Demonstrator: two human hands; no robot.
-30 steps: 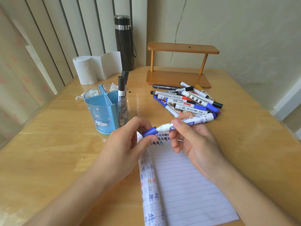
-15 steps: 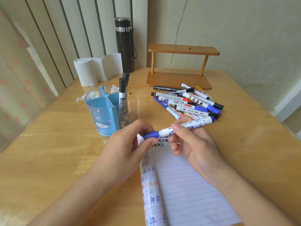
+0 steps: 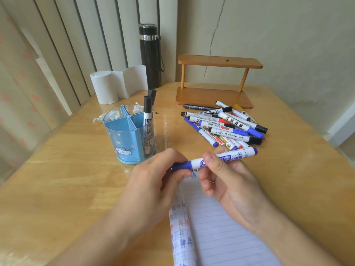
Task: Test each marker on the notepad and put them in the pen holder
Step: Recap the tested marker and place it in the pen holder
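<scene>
– Both hands on one marker (image 3: pixel 234 155). Left hand (image 3: pixel 153 181) pinches the blue cap (image 3: pixel 181 165) between thumb and fingertips. Right hand (image 3: pixel 230 181) pinches the white barrel, thumb on top. Marker is in the air just above the top edge of the notepad (image 3: pixel 221 237), near the pen holder (image 3: pixel 123 135).

– Which way does it lie?

– Long axis nearly level, running left to right across the person, right end a little higher. Capped tip points left, into the left hand. Blunt blue tail points right, toward the pile of markers (image 3: pixel 226 127).

– Step in hand?

– Uncapping, judging by the grip. Best done with a straight pull along the barrel, no bending. Right hand steady, cap kept in the left fingers for closing again. Then tip down onto the lined page. Holder has a black-capped marker (image 3: pixel 148 116) upright in a right-side compartment. With the pile that large, the task looks to be early.
</scene>
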